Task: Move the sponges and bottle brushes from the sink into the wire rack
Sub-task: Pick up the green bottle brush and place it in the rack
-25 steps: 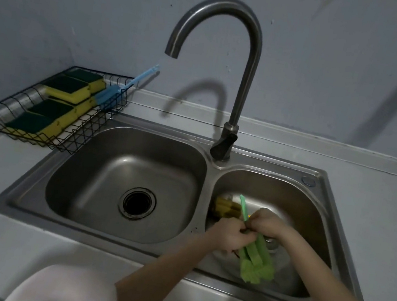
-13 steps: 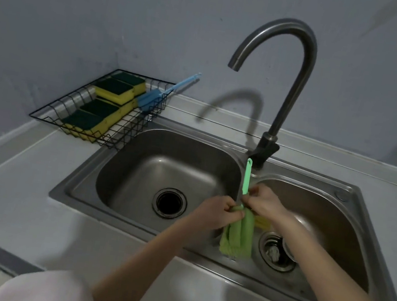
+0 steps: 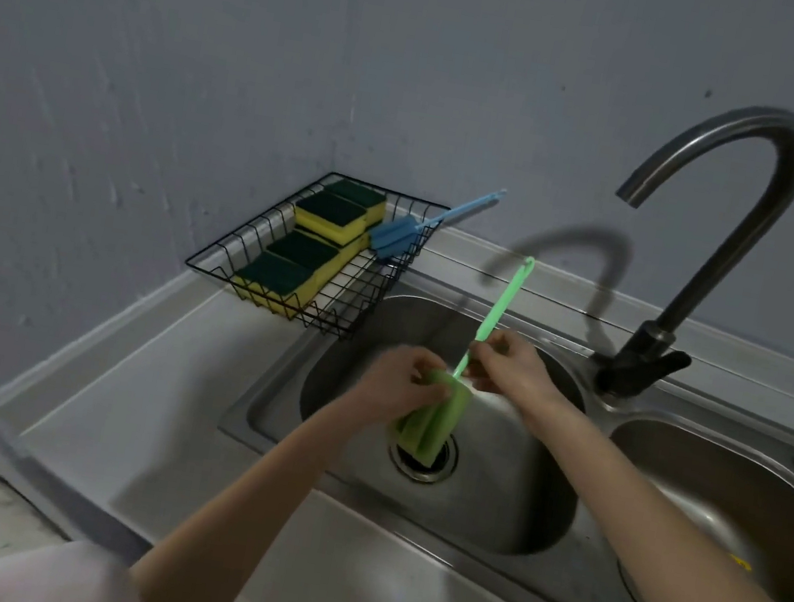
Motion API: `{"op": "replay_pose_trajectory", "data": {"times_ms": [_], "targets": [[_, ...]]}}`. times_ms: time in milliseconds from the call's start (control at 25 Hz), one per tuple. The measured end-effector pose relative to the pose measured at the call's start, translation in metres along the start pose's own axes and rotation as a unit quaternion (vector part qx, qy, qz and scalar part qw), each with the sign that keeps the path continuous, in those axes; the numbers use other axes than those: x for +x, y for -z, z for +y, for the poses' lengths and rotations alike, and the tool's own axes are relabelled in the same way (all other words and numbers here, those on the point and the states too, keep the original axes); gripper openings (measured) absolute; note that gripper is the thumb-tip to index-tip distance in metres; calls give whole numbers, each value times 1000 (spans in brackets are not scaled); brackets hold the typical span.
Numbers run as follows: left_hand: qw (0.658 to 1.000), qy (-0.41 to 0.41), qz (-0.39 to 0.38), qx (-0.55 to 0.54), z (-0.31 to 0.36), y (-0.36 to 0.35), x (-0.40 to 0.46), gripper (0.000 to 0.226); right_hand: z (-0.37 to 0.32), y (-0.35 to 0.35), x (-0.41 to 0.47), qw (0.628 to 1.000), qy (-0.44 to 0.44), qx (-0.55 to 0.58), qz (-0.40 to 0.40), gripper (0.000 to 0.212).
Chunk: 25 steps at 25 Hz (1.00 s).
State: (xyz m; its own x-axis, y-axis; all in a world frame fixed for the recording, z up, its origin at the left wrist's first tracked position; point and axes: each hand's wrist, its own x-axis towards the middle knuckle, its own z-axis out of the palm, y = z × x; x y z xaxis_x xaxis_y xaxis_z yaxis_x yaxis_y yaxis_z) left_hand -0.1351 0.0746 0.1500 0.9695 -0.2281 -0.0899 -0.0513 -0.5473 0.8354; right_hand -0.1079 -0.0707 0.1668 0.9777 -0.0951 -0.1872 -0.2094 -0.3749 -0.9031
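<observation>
My left hand [image 3: 400, 384] squeezes the soft green sponge brush [image 3: 432, 423] mid-frame; my right hand [image 3: 512, 366] pinches its thin stick above the shiny steel sink [image 3: 480, 517].

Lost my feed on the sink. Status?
Left hand shut on green brush head, right hand pinching its handle, over the left basin. Rack holds four sponges and blue brush. Path to rack clear.

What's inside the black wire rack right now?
The wire rack holds four yellow sponges with dark green scrub tops, plus a blue bottle brush whose handle sticks out over the rim. Anything beneath the sponges is covered.
</observation>
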Motion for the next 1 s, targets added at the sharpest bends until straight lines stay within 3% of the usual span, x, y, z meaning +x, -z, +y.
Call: {"op": "replay_pose_trajectory", "data": {"times_ms": [120,640,1000], "targets": [[1000,-16,15,0,-6,34,8,36,-25,-20,12,999,25,28,1,23],[994,-87,63,11,-16,161,81,31,-129,-71,79,990,123,62,27,22],[988,-107,87,75,-28,172,156,36,-146,-78,141,991,108,29,68,17]]}}
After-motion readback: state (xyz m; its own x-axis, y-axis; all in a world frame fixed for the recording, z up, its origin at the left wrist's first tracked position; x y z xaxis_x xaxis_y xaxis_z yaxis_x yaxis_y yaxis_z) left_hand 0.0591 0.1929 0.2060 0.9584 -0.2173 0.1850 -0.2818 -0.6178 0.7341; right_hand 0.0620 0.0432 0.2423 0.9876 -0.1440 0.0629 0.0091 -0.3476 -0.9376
